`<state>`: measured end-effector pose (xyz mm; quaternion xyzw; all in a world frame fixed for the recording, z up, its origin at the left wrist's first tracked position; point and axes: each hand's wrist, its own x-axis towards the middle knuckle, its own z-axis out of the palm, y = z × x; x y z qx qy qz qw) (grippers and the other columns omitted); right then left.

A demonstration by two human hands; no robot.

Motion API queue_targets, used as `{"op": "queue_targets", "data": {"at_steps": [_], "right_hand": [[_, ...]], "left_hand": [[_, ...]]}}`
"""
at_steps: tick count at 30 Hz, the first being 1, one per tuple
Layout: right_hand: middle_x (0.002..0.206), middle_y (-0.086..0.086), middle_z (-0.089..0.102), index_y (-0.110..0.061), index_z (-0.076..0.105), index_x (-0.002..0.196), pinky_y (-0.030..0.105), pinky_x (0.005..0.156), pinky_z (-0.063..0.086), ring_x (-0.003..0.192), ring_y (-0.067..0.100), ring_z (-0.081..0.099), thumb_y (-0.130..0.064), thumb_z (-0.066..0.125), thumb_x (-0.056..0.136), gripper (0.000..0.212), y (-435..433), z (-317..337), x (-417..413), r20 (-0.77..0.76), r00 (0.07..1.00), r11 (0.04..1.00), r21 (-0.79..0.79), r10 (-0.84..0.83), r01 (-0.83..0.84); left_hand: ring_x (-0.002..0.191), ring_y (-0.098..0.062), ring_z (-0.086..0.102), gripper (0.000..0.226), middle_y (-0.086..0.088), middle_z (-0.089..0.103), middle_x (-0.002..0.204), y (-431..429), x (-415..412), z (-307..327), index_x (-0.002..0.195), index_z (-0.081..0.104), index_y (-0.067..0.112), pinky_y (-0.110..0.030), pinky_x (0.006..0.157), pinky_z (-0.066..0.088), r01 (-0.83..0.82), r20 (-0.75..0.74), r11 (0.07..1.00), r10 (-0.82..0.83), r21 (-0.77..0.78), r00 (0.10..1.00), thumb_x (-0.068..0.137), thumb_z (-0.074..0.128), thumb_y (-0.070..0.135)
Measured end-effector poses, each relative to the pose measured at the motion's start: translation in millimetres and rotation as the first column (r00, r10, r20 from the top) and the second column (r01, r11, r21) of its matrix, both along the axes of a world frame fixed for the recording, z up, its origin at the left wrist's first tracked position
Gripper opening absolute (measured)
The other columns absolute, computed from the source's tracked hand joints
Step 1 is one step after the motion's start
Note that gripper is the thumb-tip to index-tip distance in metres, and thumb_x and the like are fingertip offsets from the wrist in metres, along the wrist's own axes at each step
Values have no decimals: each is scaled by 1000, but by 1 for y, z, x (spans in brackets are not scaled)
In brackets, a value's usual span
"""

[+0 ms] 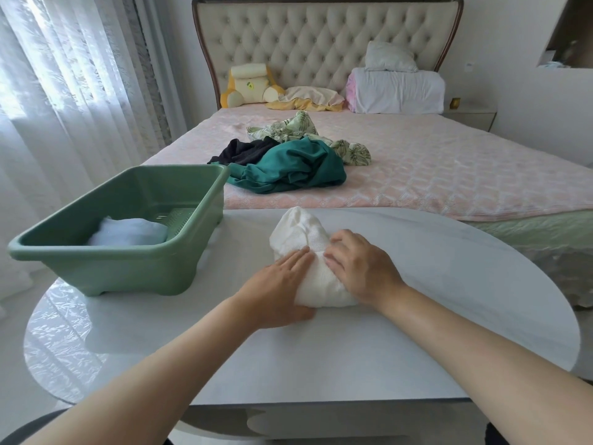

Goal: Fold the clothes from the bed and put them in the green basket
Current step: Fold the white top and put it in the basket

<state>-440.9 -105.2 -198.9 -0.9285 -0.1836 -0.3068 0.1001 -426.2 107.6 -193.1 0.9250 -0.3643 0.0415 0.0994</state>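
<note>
From the head view, we have the white knitted garment (305, 242) bundled on the pale glossy counter (433, 300), its long axis running away from us towards the bed (449, 162). Our left hand (282, 281) presses flat against its left side. Our right hand (359, 268) bends its fingers onto the top, though we cannot tell whether they pinch cloth. The green plastic basket (122, 264) stands to the left, nearer the left hand, and its near wall partly hides the contents.

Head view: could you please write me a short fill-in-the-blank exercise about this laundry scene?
1. The left hand and right hand touch a white garment lying on the ____.
2. The green basket stands to the ____ of that garment.
3. The teal garment lies unfolded on the ____.
Missing words: table; left; bed.
</note>
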Motion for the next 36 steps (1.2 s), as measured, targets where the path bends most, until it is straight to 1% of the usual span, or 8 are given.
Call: {"op": "queue_targets", "data": {"at_steps": [6, 9, 13, 18, 24, 27, 30, 36], "right_hand": [[143, 1, 45, -18, 47, 147, 35, 115, 32, 132, 19, 42, -59, 64, 69, 90, -15, 7, -4, -358, 931, 955, -242, 75, -170], [137, -5, 52, -25, 48, 145, 31, 105, 43, 123, 15, 53, -47, 67, 68, 82, -16, 6, -4, -458, 884, 986, -74, 98, -148], [87, -8, 66, -24, 67, 96, 32, 73, 51, 83, 16, 63, -43, 64, 68, 34, -14, 22, -5, -456, 882, 991, 118, 116, -69], [81, -7, 64, -26, 64, 88, 30, 66, 47, 74, 11, 59, -46, 73, 85, 23, -19, 32, 2, -595, 767, 906, 422, 242, 42], [94, 1, 69, -23, 63, 102, 40, 75, 56, 85, 22, 67, -54, 50, 100, 34, -3, 25, 12, -658, 693, 787, 579, 295, 214], [84, 1, 66, -26, 61, 92, 34, 68, 50, 71, 18, 63, -51, 48, 101, 30, 0, 30, 14, -710, 649, 782, 557, 273, 280], [91, 6, 69, -22, 62, 97, 35, 71, 51, 72, 19, 64, -53, 49, 100, 35, -2, 30, 17, -726, 631, 795, 540, 274, 276], [103, -10, 61, -32, 55, 104, 27, 78, 51, 92, 9, 61, -45, 86, 73, 46, -9, 31, 10, -714, 633, 857, 492, 299, 151]], "left_hand": [[137, -17, 40, 94, 0, 29, 157, 9, 10, -1, 149, 34, 18, -21, 105, 32, -2, -47, 996, -2, -89, 999, 71, 81, 40], [113, -20, 55, 73, 0, 45, 131, 10, 14, 5, 137, 54, 24, -29, 97, 45, 7, -71, 988, -18, -157, 997, 69, 77, 35], [80, -13, 61, 30, 8, 64, 89, 14, 16, 31, 94, 71, 31, -35, 76, 54, -125, -212, 969, 79, -214, 974, 66, 71, 39], [65, -14, 62, 26, 6, 67, 72, 29, 25, 44, 86, 69, 24, -33, 65, 50, -291, -517, 892, 78, -345, 852, 71, 72, 45], [71, -12, 54, 28, 1, 60, 92, 17, 28, 40, 109, 57, 19, -26, 67, 44, -507, -736, 810, 147, -294, 661, 97, 57, 44], [91, -16, 55, 43, 1, 53, 113, 10, 28, 45, 121, 47, 21, -30, 72, 44, -524, -463, 795, 356, -307, 812, 91, 65, 45], [106, -16, 54, 55, 7, 48, 122, 4, 20, 46, 129, 44, 28, -36, 88, 48, -372, -147, 807, 344, -459, 927, 85, 71, 47], [134, -18, 36, 119, 3, 37, 147, 13, 21, 35, 152, 16, 35, -36, 110, 35, -229, -308, 941, 148, -248, 940, 59, 88, 53]]}}
